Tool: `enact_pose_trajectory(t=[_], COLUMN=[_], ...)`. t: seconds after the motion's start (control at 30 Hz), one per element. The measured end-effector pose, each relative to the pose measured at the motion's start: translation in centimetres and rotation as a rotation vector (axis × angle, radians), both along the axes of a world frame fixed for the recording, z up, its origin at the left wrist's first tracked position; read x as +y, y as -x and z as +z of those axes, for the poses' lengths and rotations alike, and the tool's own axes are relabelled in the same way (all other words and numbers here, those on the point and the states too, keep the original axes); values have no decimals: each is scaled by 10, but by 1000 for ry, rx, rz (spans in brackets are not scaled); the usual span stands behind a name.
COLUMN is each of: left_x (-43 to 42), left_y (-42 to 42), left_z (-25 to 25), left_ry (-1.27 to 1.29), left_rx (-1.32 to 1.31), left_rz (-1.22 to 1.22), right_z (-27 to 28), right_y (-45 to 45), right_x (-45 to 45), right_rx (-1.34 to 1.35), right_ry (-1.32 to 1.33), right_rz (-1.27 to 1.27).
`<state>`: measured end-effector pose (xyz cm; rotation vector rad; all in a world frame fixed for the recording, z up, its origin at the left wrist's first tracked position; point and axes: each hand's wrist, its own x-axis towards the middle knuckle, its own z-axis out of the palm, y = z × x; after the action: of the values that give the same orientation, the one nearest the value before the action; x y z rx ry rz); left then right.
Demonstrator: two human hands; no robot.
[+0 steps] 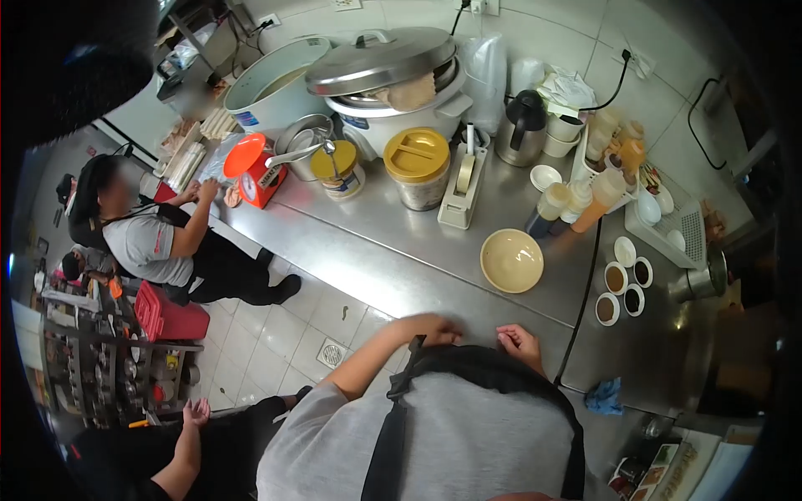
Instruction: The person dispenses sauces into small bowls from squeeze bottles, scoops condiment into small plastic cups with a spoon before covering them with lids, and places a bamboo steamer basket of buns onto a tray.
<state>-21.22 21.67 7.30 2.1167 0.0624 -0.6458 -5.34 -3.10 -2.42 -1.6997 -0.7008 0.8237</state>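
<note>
At the front edge of the steel counter (368,280), my left hand (436,328) hangs with its fingers bent down and partly blurred, so what they do is unclear. My right hand (521,343) is closed beside it, fingertips pressed together; anything in them is too small to name. The hands are apart. Just beyond them sits an empty beige bowl (511,260). Sauce bottles (595,199) stand behind the bowl to the right. Farther back are a tape dispenser (462,185) and a tub with a gold lid (417,167).
At the left, a co-worker (146,234) stands by an orange scale (253,172). Another person's hand (196,412) shows at the lower left. Small bowls of seasonings (616,278) and a blue cloth (604,397) lie right. Large pots (391,104) line the back.
</note>
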Motion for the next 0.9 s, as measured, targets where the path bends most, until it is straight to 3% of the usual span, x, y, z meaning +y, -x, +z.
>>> enact_pose_trajectory(t=[0.13,0.17,0.23,0.3,0.4,0.47,0.5,0.53,0.6,0.7,0.77,0.83,0.9], left_x=[64,80,112,133,141,122,109,100,110,119,125,132,134], left_y=[-50,-63,-86,-100,-104,-86,-68,-47,43,125,143,140,139], left_z=[47,65,83,103,108,114,107,73,-75,-210,-249,-268,-276], left_ry=[61,-70,-449,-634,-688,-461,-443,-360,-241,-240,-232,-184,-119], left_rx=[-432,-470,-843,-782,-856,-391,-209,2,163,435,492,511,526], left_rz=[327,490,592,639,555,332,105,-151,-374,-292,-136,48,222], right_z=[6,7,11,19,31,34,40,51,60,55,45,50,57], right_y=[10,13,17,18,25,32,39,46,58,89,106,117,125], right_x=[7,10,17,25,28,24,20,16,6,-16,-32,-54,-78], right_rx=[-42,-57,-130,-182,-246,-343,-294,-247,-209,-241,-290,-440,-370], right_ry=[54,78,97,114,125,107,159,209,317,406,355,498,486], right_rz=[-104,-130,-152,-184,-227,-265,-310,-355,-469,-685,-848,-935,-1101])
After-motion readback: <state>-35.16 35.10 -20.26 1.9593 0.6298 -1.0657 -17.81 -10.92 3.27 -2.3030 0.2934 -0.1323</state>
